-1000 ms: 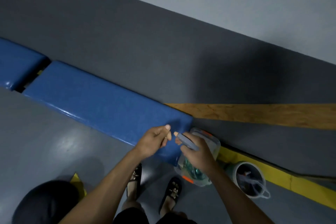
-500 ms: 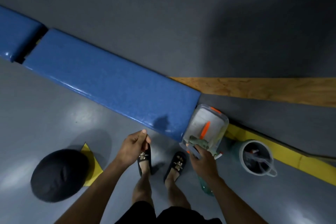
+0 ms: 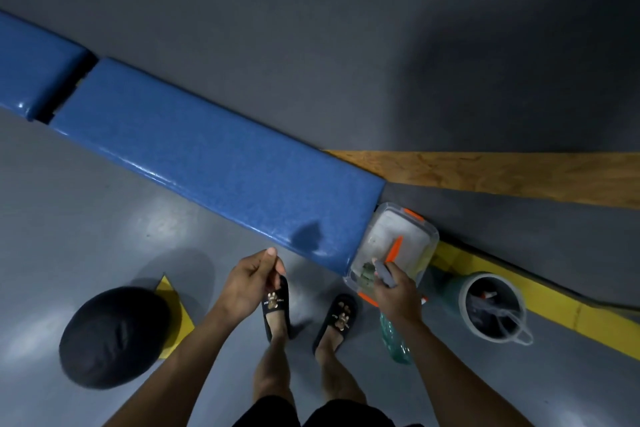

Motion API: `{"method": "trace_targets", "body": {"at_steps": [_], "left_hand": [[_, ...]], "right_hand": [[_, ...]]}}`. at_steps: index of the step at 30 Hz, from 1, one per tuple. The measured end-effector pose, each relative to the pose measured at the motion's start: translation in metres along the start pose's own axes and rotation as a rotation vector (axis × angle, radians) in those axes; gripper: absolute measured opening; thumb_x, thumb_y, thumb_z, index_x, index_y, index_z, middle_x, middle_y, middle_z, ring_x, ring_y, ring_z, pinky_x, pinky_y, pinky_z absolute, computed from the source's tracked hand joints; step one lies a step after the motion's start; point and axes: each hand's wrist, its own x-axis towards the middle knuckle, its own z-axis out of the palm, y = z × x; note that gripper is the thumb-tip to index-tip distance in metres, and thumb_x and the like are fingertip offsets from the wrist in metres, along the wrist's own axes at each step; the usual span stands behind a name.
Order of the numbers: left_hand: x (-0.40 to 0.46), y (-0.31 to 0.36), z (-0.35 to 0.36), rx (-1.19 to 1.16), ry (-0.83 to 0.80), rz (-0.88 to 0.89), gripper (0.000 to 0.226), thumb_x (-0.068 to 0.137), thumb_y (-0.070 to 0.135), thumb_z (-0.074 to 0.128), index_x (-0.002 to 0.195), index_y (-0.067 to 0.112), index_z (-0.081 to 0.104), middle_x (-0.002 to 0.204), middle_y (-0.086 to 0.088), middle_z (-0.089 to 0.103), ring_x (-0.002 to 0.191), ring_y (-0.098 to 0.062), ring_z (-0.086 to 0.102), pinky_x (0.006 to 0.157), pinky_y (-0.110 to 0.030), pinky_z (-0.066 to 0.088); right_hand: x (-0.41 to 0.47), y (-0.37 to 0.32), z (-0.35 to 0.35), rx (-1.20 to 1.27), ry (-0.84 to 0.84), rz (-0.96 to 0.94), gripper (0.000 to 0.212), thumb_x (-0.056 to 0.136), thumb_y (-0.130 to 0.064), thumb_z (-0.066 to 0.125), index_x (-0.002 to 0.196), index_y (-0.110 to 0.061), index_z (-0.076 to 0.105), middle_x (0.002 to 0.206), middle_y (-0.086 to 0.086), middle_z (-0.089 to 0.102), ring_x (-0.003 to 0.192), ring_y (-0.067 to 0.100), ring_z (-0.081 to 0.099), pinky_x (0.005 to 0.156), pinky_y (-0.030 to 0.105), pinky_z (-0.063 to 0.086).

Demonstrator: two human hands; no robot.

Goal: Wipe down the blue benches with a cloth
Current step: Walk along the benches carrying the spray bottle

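A long blue bench (image 3: 214,156) runs diagonally from upper left to centre right, with a dark wet patch (image 3: 308,232) near its right end. A second blue bench (image 3: 31,73) adjoins it at far left. My right hand (image 3: 398,291) grips a spray bottle (image 3: 394,340) by its grey head, its green body hanging below, at the near corner of a clear plastic box (image 3: 429,236). My left hand (image 3: 249,281) hovers in front of the bench edge with fingers loosely curled and holds nothing. A crumpled greenish thing in the box may be a cloth; I cannot tell.
The clear box has orange clips and sits on the floor against the bench's right end. A grey bucket (image 3: 491,305) stands on a yellow floor line (image 3: 588,319). A black round object (image 3: 110,333) lies at left. My sandalled feet (image 3: 304,315) stand before the bench.
Both hands have dropped from the bench's right end toward me. My left hand has let go of the bottle's nozzle. My right hand still grips the bottle, now by the box.
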Motion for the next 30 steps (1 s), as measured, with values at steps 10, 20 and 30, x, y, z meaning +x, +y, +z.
{"method": "trace_targets", "body": {"at_steps": [10,20,30], "left_hand": [[-0.005,0.011,-0.013,0.009,0.049,0.027,0.052,0.099,0.050,0.036,0.076,0.015,0.066,0.067,-0.010,0.064,0.061,-0.017,0.058,0.063,-0.031,0.048],[-0.017,0.010,-0.044,-0.073,0.171,0.054,0.049,0.095,0.057,0.035,0.080,0.022,0.067,0.077,-0.006,0.068,0.068,-0.013,0.062,0.067,-0.031,0.050],[-0.003,-0.030,-0.135,-0.173,0.222,-0.012,0.044,0.096,0.054,0.036,0.077,0.028,0.067,0.075,-0.001,0.069,0.065,-0.011,0.060,0.067,-0.034,0.047]], "right_hand": [[0.031,-0.028,-0.035,-0.095,0.064,0.044,0.007,0.088,-0.026,0.054,0.093,-0.025,0.059,0.083,0.000,0.061,0.072,0.026,0.057,0.058,0.028,0.041],[0.012,-0.079,-0.028,-0.186,-0.144,-0.242,0.014,0.089,-0.020,0.059,0.078,-0.029,0.058,0.070,-0.005,0.058,0.072,0.023,0.056,0.057,0.033,0.043],[-0.026,-0.128,0.071,-0.342,-0.185,-0.157,0.016,0.090,-0.024,0.055,0.104,-0.021,0.062,0.102,0.008,0.067,0.097,0.032,0.060,0.070,0.031,0.040]]}}
